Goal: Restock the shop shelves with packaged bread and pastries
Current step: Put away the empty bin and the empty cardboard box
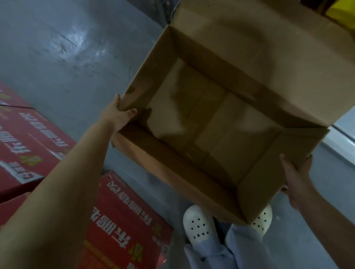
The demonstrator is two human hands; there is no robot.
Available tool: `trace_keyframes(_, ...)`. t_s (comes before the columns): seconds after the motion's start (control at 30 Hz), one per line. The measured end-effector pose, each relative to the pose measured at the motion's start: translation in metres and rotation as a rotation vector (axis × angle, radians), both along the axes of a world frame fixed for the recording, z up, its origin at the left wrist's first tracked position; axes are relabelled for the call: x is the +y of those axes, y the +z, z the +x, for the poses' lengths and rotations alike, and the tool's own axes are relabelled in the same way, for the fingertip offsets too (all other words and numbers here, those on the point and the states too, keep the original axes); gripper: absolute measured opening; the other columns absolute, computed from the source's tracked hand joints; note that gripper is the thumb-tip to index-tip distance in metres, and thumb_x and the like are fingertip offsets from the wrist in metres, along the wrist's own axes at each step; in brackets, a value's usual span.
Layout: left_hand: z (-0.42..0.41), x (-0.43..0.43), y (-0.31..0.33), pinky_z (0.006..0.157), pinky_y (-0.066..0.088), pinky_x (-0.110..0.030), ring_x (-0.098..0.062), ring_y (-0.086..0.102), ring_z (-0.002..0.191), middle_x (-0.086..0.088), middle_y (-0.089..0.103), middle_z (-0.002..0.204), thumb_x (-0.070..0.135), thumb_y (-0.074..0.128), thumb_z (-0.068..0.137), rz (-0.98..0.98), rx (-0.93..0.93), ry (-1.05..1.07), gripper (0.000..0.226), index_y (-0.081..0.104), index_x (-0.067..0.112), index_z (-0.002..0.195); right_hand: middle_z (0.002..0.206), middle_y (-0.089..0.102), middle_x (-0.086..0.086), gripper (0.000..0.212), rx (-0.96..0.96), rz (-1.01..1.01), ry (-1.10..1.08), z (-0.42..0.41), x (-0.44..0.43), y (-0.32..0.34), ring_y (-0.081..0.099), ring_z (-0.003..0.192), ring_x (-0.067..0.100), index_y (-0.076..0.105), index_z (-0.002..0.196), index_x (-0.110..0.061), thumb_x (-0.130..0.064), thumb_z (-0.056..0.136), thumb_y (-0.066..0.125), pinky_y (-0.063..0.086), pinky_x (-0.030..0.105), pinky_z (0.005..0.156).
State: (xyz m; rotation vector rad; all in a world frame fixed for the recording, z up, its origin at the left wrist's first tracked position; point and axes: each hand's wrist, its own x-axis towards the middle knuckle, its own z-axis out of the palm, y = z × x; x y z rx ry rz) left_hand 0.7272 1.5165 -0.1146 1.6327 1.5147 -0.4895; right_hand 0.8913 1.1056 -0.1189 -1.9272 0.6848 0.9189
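Here, I hold an empty cardboard box (148, 74) in 2 hands above the grey floor (73, 43), its open top facing me and its far flap (263, 35) standing up. The box's long axis runs left to right, skewed so that the right end sits nearer me. Each hand takes 1 short end, so neither is better placed than the other. My left hand (119, 114) grips the near-left corner, thumb over the rim and fingers on the outer wall. My right hand (295, 180) clasps the right end flap, thumb on its inner face and fingers curled behind. No packaged bread or pastries show inside. A yellow pack (352, 18) at the far right may be stock, though I cannot tell. Red cartons (25, 140) lie on the floor to the left, and my white clogs (197, 224) stand under the box's near edge.
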Motion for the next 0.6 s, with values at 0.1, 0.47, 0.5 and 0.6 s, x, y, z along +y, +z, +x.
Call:
trace_keyframes(0.1, -0.010, -0.018, 0.005, 0.099, 0.040, -0.041, -0.033, 0.052, 0.123, -0.011, 0.055, 0.135, 0.041, 0.055, 0.098, 0.081, 0.129, -0.090, 0.054, 0.044, 0.014, 0.143, 0.151, 0.041, -0.001, 0.067, 0.023, -0.033, 0.019, 0.001, -0.007, -0.005, 0.046, 0.132, 0.028, 0.019, 0.152, -0.035, -0.042, 0.097, 0.057, 0.040, 0.048, 0.102)
trace_keyframes(0.47, -0.087, -0.046, 0.045, 0.074, 0.034, -0.038, -0.036, 0.051, 0.094, -0.020, 0.052, 0.098, 0.026, 0.041, 0.106, 0.287, 0.215, -0.071, 0.025, 0.050, 0.003, 0.104, 0.132, 0.058, 0.010, 0.038, 0.077, -0.106, 0.239, -0.008, -0.019, 0.007, 0.056, 0.118, 0.032, 0.053, 0.137, -0.012, -0.030, 0.105, 0.045, 0.042, 0.049, 0.108)
trace_keyframes(0.5, -0.088, -0.049, 0.052, 0.074, 0.033, -0.039, -0.034, 0.049, 0.091, -0.017, 0.050, 0.095, 0.028, 0.040, 0.106, 0.310, 0.197, -0.025, 0.025, 0.047, 0.005, 0.101, 0.130, 0.059, 0.010, 0.038, 0.078, -0.098, 0.235, -0.010, -0.018, 0.014, 0.057, 0.115, 0.030, 0.054, 0.136, -0.012, -0.032, 0.105, 0.045, 0.043, 0.048, 0.107)
trace_keyframes(0.6, -0.092, -0.055, 0.083, 0.074, 0.033, -0.039, -0.029, 0.046, 0.087, -0.015, 0.051, 0.095, 0.035, 0.041, 0.105, 0.350, 0.148, 0.076, 0.028, 0.048, 0.008, 0.101, 0.126, 0.060, 0.010, 0.038, 0.042, -0.058, 0.187, -0.017, -0.018, 0.041, 0.057, 0.107, 0.025, 0.055, 0.134, -0.013, -0.035, 0.105, 0.045, 0.045, 0.043, 0.102)
